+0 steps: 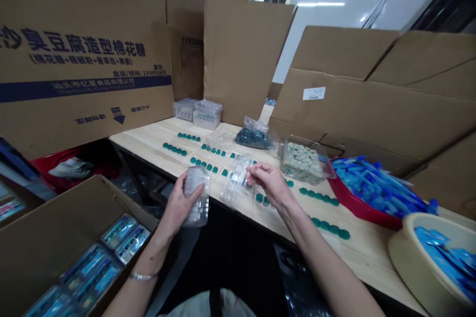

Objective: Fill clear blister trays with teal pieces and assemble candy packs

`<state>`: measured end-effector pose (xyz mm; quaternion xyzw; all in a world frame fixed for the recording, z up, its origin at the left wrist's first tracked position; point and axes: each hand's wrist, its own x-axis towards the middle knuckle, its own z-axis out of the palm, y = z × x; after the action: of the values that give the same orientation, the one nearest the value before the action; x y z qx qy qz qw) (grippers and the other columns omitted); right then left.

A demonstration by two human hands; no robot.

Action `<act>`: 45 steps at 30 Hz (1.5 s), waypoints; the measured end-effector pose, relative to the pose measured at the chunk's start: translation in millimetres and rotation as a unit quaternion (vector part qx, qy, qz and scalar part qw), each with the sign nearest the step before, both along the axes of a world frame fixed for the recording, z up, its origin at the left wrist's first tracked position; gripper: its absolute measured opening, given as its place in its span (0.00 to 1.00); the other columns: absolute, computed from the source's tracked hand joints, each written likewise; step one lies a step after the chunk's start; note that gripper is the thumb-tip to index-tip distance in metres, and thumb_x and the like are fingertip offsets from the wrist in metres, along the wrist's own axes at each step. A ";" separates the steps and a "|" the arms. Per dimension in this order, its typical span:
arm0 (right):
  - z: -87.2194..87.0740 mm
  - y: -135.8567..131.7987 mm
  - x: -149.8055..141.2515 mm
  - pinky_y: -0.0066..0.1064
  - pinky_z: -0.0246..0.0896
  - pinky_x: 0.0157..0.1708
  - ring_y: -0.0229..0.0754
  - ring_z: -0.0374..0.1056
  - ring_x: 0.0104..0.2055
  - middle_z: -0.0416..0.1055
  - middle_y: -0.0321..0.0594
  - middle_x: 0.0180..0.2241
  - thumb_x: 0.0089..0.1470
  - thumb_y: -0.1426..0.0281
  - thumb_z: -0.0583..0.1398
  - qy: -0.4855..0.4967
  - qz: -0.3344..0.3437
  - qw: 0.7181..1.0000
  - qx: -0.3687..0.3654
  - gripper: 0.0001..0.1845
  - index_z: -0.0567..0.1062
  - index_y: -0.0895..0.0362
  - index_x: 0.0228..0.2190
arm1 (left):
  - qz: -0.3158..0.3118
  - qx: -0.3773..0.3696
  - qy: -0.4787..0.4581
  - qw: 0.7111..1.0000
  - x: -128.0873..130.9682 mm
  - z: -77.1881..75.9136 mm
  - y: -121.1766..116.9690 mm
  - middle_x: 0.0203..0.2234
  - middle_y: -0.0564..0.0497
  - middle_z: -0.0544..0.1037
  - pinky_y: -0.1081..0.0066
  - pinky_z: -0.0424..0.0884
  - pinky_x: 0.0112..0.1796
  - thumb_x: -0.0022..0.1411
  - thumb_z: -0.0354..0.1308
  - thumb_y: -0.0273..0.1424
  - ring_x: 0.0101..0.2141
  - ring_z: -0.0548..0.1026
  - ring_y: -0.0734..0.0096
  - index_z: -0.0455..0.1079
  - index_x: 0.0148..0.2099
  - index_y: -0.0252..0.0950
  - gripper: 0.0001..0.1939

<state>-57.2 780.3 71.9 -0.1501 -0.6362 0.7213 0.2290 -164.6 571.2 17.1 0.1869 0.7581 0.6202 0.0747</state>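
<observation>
My left hand (178, 205) is closed around a stack of clear plastic trays (197, 200), held at the table's front edge. Pinched in the fingers of my right hand (269, 183) is a single clear plastic tray (234, 185), somewhat smeared by motion. It hovers low over, or touches, the wooden table (156, 133); I cannot tell which. Short rows of small dark green pieces (204, 164) lie to its left and behind it. More green pieces (330, 228) sit in rows to the right, beside my right forearm.
Behind stand a bag of dark material (253, 136), a clear tub of pale bits (303, 161) and stacked clear boxes (207, 114). Blue packets fill a red basin (349, 203) and a cream tub (405, 247) at right. A carton (122, 198) of packaged goods is lower left. Cardboard surrounds the table.
</observation>
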 end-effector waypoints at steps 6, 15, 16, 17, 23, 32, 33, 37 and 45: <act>39.4 78.8 -100.9 0.24 0.69 0.31 0.32 0.67 0.25 0.71 0.35 0.23 0.44 0.69 0.63 0.058 -0.071 0.996 -0.001 0.06 0.71 0.58 0.23 | -0.054 0.058 -0.094 0.992 8.7 7.3 6.1 0.49 0.43 0.70 0.66 0.67 0.47 0.51 0.60 0.42 0.46 0.71 0.63 0.56 0.57 0.36 0.34; 18.0 83.7 -133.9 0.22 0.62 0.17 0.32 0.63 0.17 0.66 0.31 0.15 0.44 0.70 0.64 -0.024 -0.075 0.995 0.068 0.08 0.69 0.58 0.21 | -0.084 0.026 -0.043 0.995 6.9 3.8 22.9 0.48 0.43 0.70 0.65 0.65 0.48 0.50 0.61 0.42 0.46 0.71 0.62 0.56 0.58 0.34 0.36; 12.1 72.6 -122.2 0.22 0.61 0.18 0.32 0.63 0.17 0.67 0.33 0.16 0.44 0.69 0.64 -0.036 -0.045 0.995 0.080 0.08 0.69 0.58 0.21 | -0.085 0.023 -0.039 0.995 6.4 1.5 24.4 0.47 0.43 0.70 0.64 0.65 0.48 0.50 0.61 0.42 0.46 0.71 0.62 0.56 0.58 0.34 0.36; 6.3 59.6 -108.2 0.23 0.62 0.18 0.33 0.64 0.17 0.68 0.34 0.17 0.44 0.67 0.64 -0.049 -0.006 0.995 0.089 0.09 0.70 0.59 0.22 | -0.084 0.022 -0.034 0.996 6.5 -0.7 25.8 0.47 0.43 0.70 0.64 0.65 0.48 0.49 0.61 0.41 0.46 0.71 0.62 0.56 0.58 0.35 0.36; -15.7 -20.6 -25.6 0.26 0.65 0.28 0.34 0.68 0.24 0.72 0.37 0.23 0.47 0.60 0.63 -0.090 0.231 0.967 0.057 0.15 0.73 0.61 0.28 | -0.105 0.048 0.014 0.993 11.4 -8.5 31.3 0.49 0.43 0.69 0.64 0.64 0.48 0.49 0.62 0.39 0.47 0.69 0.62 0.56 0.58 0.35 0.36; -30.9 -44.6 -17.1 0.27 0.65 0.27 0.34 0.68 0.22 0.71 0.36 0.21 0.44 0.62 0.64 -0.052 0.169 0.983 -0.041 0.13 0.73 0.61 0.26 | -0.112 0.021 0.049 0.992 14.3 -7.0 32.1 0.50 0.40 0.68 0.63 0.63 0.49 0.50 0.62 0.40 0.48 0.68 0.61 0.54 0.59 0.33 0.37; -31.7 -45.2 -17.6 0.27 0.65 0.26 0.34 0.68 0.21 0.71 0.35 0.20 0.43 0.63 0.64 -0.048 0.161 0.985 -0.045 0.13 0.73 0.61 0.26 | -0.112 0.020 0.050 0.992 15.1 -5.6 31.9 0.50 0.41 0.68 0.63 0.64 0.49 0.50 0.62 0.40 0.48 0.69 0.61 0.54 0.59 0.33 0.37; -36.3 -48.9 -18.0 0.25 0.63 0.22 0.34 0.66 0.19 0.70 0.34 0.16 0.43 0.65 0.63 -0.042 0.128 0.990 -0.037 0.10 0.72 0.60 0.24 | -0.090 0.008 0.039 0.995 19.3 -0.4 31.2 0.48 0.42 0.70 0.63 0.63 0.49 0.50 0.62 0.40 0.48 0.69 0.61 0.56 0.58 0.34 0.35; -36.7 -42.6 -2.4 0.25 0.62 0.21 0.34 0.66 0.19 0.71 0.35 0.19 0.45 0.64 0.63 -0.040 0.095 0.994 -0.026 0.11 0.72 0.60 0.24 | -0.062 0.016 0.017 0.998 15.2 -2.7 24.6 0.49 0.42 0.69 0.64 0.63 0.49 0.52 0.60 0.40 0.48 0.69 0.62 0.57 0.58 0.35 0.34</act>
<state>-59.7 737.7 35.2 -0.1236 -0.6370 0.7498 0.1297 -149.5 595.8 14.4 0.2448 0.7365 0.6231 0.0969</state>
